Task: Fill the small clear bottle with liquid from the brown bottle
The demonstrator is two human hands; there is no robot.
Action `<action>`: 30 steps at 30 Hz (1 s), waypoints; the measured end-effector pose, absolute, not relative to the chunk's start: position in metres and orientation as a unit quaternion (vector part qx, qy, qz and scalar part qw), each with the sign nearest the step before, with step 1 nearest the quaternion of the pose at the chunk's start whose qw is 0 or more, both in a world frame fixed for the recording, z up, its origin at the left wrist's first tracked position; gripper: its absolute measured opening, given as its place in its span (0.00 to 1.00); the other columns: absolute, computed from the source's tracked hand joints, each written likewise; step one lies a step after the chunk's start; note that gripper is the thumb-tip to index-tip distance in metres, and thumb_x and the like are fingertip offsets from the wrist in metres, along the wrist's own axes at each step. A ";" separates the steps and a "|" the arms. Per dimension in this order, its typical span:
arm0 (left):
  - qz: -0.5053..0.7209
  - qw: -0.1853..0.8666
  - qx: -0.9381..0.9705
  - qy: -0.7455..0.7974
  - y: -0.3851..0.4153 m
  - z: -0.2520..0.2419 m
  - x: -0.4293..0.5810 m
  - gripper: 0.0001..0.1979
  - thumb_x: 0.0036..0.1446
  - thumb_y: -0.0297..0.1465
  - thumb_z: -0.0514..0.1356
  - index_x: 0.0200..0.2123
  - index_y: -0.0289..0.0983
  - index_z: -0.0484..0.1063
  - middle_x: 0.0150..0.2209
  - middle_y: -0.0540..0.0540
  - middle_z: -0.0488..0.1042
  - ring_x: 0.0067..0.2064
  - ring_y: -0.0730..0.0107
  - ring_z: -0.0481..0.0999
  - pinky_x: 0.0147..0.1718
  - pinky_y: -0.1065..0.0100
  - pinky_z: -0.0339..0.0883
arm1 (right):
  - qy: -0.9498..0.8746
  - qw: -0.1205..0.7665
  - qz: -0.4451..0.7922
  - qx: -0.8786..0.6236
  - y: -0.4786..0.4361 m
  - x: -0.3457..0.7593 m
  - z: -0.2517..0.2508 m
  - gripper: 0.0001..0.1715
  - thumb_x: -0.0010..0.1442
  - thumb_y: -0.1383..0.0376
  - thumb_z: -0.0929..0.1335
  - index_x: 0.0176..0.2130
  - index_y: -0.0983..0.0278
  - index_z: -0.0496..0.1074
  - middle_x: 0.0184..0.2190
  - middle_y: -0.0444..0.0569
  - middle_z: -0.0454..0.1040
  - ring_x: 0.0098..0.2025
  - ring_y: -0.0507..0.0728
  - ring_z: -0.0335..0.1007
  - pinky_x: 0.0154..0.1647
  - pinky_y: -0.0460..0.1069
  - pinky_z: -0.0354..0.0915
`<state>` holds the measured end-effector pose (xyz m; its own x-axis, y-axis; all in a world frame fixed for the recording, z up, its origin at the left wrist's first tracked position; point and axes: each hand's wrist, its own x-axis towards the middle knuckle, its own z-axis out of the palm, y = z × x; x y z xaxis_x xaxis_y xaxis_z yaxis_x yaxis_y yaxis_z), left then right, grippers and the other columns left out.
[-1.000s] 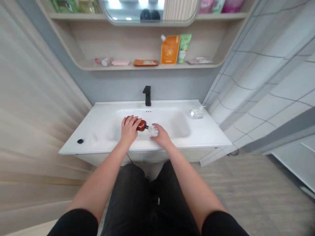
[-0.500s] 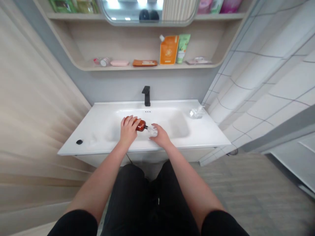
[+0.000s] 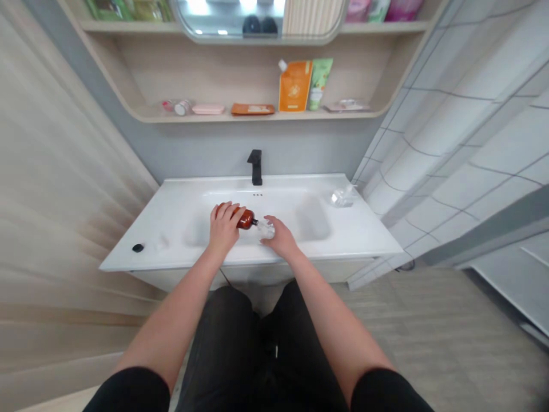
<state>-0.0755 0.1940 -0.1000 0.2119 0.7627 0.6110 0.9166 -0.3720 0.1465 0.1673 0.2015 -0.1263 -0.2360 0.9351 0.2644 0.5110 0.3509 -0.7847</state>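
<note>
Over the sink (image 3: 274,197), my left hand (image 3: 223,224) is wrapped round a brown bottle (image 3: 246,219), which is tipped on its side with its neck toward the right. The bottle's dark neck meets the mouth of a small clear container (image 3: 266,229). My right hand (image 3: 279,236) grips that container from the right, thumb and fingers on either side of it. Any liquid passing between the two is too small to make out. A black cap (image 3: 138,248) lies on the left part of the counter, with a faint clear item (image 3: 162,242) beside it.
A black faucet (image 3: 256,167) rises behind the sink. On the counter's right lies a clear pump bottle (image 3: 343,197). The shelf (image 3: 206,119) above holds an orange pouch (image 3: 295,87), a green tube (image 3: 319,84) and several small items. A curtain (image 3: 64,200) hangs at left.
</note>
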 end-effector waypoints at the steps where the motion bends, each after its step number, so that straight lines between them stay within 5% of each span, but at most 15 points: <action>1: -0.309 0.125 -0.769 -0.546 0.194 -0.100 -0.075 0.32 0.62 0.22 0.57 0.68 0.45 0.75 0.69 0.39 0.75 0.76 0.46 0.64 0.78 0.39 0.45 | -0.732 0.373 0.286 -0.494 0.201 0.167 -0.126 0.50 0.49 0.71 0.80 0.68 0.56 0.70 0.58 0.51 0.77 0.60 0.65 0.75 0.69 0.61 0.68; 30: -0.311 0.141 -0.768 -0.542 0.194 -0.101 -0.075 0.33 0.64 0.23 0.57 0.70 0.47 0.74 0.68 0.40 0.77 0.74 0.45 0.66 0.77 0.38 0.46 | -0.737 0.374 0.280 -0.489 0.202 0.168 -0.127 0.50 0.49 0.71 0.80 0.68 0.55 0.70 0.58 0.51 0.77 0.60 0.64 0.75 0.68 0.61 0.68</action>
